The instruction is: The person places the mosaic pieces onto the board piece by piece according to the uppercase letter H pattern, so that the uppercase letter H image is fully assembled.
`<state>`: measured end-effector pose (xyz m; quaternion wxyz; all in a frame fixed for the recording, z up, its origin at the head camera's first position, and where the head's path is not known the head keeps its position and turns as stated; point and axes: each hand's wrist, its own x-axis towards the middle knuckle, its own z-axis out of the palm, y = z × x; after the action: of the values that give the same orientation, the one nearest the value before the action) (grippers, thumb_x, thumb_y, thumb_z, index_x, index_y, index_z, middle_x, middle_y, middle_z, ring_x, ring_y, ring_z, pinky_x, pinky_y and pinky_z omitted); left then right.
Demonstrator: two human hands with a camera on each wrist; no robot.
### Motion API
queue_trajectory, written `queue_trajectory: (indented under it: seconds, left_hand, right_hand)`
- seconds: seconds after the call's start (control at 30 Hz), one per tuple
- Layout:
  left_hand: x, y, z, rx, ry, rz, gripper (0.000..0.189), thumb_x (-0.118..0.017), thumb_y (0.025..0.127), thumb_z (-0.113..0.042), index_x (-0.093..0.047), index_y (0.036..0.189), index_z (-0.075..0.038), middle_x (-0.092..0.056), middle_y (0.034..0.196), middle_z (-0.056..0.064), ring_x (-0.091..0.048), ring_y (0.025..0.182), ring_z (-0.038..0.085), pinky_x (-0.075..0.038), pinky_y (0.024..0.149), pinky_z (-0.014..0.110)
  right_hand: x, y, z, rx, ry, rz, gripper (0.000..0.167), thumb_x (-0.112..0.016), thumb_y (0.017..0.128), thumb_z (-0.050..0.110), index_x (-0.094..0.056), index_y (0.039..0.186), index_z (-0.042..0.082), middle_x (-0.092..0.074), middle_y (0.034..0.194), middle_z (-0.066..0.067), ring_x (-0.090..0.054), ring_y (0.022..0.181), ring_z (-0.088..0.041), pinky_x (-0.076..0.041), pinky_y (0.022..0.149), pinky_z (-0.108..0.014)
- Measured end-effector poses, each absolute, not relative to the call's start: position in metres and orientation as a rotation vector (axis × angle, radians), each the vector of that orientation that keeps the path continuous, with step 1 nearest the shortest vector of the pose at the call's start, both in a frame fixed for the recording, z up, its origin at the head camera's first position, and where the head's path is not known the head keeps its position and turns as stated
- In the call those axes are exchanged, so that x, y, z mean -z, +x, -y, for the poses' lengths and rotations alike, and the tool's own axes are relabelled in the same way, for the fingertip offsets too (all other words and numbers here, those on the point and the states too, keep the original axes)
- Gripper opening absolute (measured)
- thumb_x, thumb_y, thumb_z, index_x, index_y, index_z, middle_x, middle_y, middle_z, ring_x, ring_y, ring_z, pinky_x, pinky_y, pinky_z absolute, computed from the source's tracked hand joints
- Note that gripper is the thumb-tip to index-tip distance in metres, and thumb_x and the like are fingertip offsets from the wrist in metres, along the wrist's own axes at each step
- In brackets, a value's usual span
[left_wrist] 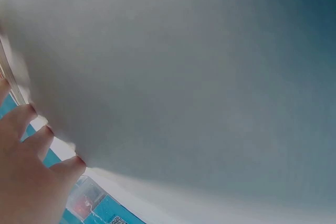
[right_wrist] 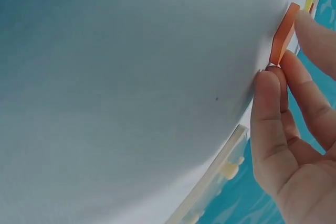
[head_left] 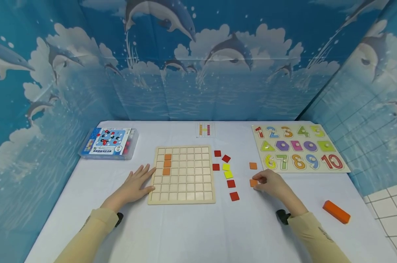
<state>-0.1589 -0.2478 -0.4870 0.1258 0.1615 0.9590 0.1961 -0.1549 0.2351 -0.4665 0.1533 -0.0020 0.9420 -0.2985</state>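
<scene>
My left hand [head_left: 133, 185] lies spread at the left edge of a wooden grid board [head_left: 181, 200], fingertips and thumb touching its rim. Three orange tiles [head_left: 167, 164] sit in a column in the board's upper left squares. To the right, my right hand [head_left: 272, 184] pinches an orange square tile [head_left: 253, 183] between thumb and fingers, low over the table. The right wrist view shows this tile [right_wrist: 284, 34] tilted on edge at the fingertips. Another orange tile [head_left: 253, 166] lies flat just behind it. Between board and right hand lie two yellow tiles [head_left: 228, 174] and several red tiles [head_left: 231, 183].
A number and shape puzzle board [head_left: 297, 148] lies at the back right. An orange block [head_left: 336, 212] rests at the right. At the back left is a clear plastic case [head_left: 109, 143]; a small pattern card [head_left: 205, 129] lies behind the grid board. Dolphin curtains surround the table.
</scene>
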Motion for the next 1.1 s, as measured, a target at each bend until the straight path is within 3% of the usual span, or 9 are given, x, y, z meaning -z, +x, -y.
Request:
queue_trajectory:
  seconds: [0.47,0.7,1.1]
  left_hand:
    - [0.488,-0.159,0.248,-0.58,0.471,-2.792,0.07,-0.059,0.097,-0.039,-0.031,0.155,-0.011,-0.021,0.162,0.022,-0.012,0.15,0.046,-0.007,0.116,0.071]
    - [0.488,-0.158,0.249,-0.565,0.467,-2.782,0.071,-0.059,0.097,-0.039,-0.03,0.155,-0.011,-0.019,0.163,0.021,-0.011,0.15,0.045,-0.007,0.117,0.07]
    - [0.486,-0.16,0.248,-0.564,0.484,-2.78,0.07,-0.059,0.098,-0.036,-0.029,0.155,-0.009,-0.019,0.162,0.022,-0.011,0.15,0.046,-0.007,0.117,0.07]
  right_hand:
    - [0.467,-0.155,-0.232,0.862,0.017,-2.694,0.02,-0.075,0.084,0.005,-0.06,0.097,0.001,-0.056,0.087,-0.009,-0.051,0.08,-0.021,-0.045,0.067,-0.031]
    - [0.461,-0.153,-0.227,0.917,0.016,-2.681,0.014,-0.072,0.088,0.01,-0.062,0.095,0.004,-0.06,0.086,-0.006,-0.054,0.079,-0.019,-0.048,0.068,-0.028]
    - [0.448,-0.177,-0.162,1.157,-0.034,-2.663,0.02,-0.076,0.086,0.017,-0.066,0.098,0.005,-0.065,0.09,-0.008,-0.058,0.08,-0.018,-0.05,0.069,-0.024]
